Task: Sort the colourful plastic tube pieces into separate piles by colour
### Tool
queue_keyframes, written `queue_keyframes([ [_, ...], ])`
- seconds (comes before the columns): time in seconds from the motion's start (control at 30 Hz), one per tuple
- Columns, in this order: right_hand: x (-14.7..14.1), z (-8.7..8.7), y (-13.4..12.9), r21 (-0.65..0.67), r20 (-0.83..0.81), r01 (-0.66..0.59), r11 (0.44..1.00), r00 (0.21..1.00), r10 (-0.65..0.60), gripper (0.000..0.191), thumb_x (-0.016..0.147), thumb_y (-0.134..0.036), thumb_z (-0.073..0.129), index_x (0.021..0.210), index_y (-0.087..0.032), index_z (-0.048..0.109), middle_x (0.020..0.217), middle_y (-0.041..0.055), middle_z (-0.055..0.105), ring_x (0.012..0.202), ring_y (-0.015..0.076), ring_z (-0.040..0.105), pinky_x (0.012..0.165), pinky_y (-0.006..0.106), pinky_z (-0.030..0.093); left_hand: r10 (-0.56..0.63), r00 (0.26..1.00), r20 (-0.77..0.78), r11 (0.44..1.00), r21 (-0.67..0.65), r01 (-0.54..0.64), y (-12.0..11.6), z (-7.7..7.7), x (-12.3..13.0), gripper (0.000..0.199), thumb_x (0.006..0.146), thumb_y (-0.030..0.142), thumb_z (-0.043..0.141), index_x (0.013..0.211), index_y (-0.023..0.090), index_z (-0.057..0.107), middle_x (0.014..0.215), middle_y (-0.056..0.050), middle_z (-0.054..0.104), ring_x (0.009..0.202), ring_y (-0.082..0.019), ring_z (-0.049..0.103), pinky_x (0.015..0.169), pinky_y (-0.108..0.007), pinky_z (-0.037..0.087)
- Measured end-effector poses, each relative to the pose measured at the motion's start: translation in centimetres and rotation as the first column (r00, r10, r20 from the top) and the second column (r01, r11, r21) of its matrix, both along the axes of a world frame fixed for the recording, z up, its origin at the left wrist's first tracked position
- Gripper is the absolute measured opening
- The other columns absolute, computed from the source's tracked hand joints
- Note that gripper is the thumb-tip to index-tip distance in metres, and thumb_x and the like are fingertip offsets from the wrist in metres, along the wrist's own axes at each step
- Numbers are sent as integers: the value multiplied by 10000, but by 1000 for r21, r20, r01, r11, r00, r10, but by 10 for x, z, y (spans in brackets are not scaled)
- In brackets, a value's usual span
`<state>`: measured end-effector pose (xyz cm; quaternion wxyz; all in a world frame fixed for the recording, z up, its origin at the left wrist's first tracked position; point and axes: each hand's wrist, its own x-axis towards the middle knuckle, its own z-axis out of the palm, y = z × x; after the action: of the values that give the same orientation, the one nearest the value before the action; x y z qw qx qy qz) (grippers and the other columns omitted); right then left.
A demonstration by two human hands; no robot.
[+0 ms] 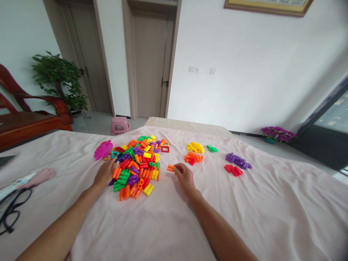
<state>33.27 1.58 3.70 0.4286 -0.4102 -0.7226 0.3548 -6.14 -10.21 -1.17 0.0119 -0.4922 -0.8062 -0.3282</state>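
A large mixed pile of plastic tube-shaped toy blocks (133,168) in orange, green, yellow, red and purple lies on the cloth. My left hand (103,174) rests against the pile's left edge, its fingers stretched over the blocks and their tips partly hidden. To the right of the pile, my right hand (186,178) pinches an orange toy block (170,168) between thumb and fingers, just above the cloth. Farther right lie small single-colour groups: yellow blocks (195,147), green blocks (212,148), purple blocks (238,160) and red blocks (233,170). Orange blocks (193,157) include a red piece in front.
A pale, wrinkled cloth (168,224) covers the table. Magenta plastic pieces (103,150) and a red square frame (165,149) sit beside the pile. Black glasses (13,210) and a white-and-pink object (29,181) lie at left. Beyond stand a pink stool (120,125) and a wooden chair (32,105).
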Motion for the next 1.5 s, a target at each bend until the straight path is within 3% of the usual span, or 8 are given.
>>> queue_keyframes([
  [0.23,72,9,54,-1,349,72,997,935,-68,203,788,-235,537,841,-194,728,859,36,741,816,192,666,745,285,477,56,997,61,998,-20,-55,-6,10,9,619,950,503,290,1346,143,600,1395,-125,608,1304,-249,541,1100,-364,398],
  [0.37,67,12,45,140,476,115,983,863,-169,270,879,-290,517,1010,-231,745,1083,50,717,1001,203,635,855,303,456,101,993,68,995,-33,-99,-5,15,10,564,968,452,263,1298,196,642,1370,-90,634,1283,-231,558,1060,-338,420],
  [0.57,44,11,23,282,638,-94,955,761,-114,180,904,-288,572,983,-235,725,1076,55,672,1047,196,566,894,281,398,185,983,11,980,-82,-184,0,21,13,538,976,461,267,1248,222,666,1349,-94,640,1212,-241,594,979,-336,451],
  [0.73,59,5,33,341,699,0,940,669,-253,192,936,-242,521,977,-230,708,1034,64,667,1024,207,545,874,293,368,301,953,-44,944,-131,-304,13,28,11,568,973,464,253,1199,179,689,1203,-172,688,1078,-304,640,880,-403,472],
  [0.9,67,1,38,372,714,76,925,613,-338,257,979,-281,462,1059,-238,702,1080,79,671,1053,220,545,856,304,360,329,943,-55,928,-166,-333,23,32,3,505,957,430,302,1125,239,738,1173,-137,709,1068,-298,640,859,-391,469],
  [1.27,77,4,43,364,617,288,886,638,-461,209,903,-322,540,856,-251,731,925,48,748,950,223,623,836,342,362,292,956,-32,927,-238,-291,25,30,-7,540,945,508,283,1165,278,719,1204,-109,697,1013,-304,644,843,-422,489],
  [1.4,85,2,54,329,509,407,852,684,-523,255,880,-403,565,1013,-252,721,1096,51,730,1019,241,622,864,348,403,279,960,-33,922,-270,-277,26,30,-9,542,943,506,276,1192,271,697,1228,-118,681,1009,-304,637,838,-428,483],
  [1.5,97,0,71,187,362,481,856,777,-516,401,881,-467,528,1155,-216,678,1170,83,701,1036,250,628,860,354,456,270,962,-33,932,-240,-270,27,29,-10,531,937,488,289,1157,243,705,1173,-128,702,951,-299,649,811,-419,483],
])
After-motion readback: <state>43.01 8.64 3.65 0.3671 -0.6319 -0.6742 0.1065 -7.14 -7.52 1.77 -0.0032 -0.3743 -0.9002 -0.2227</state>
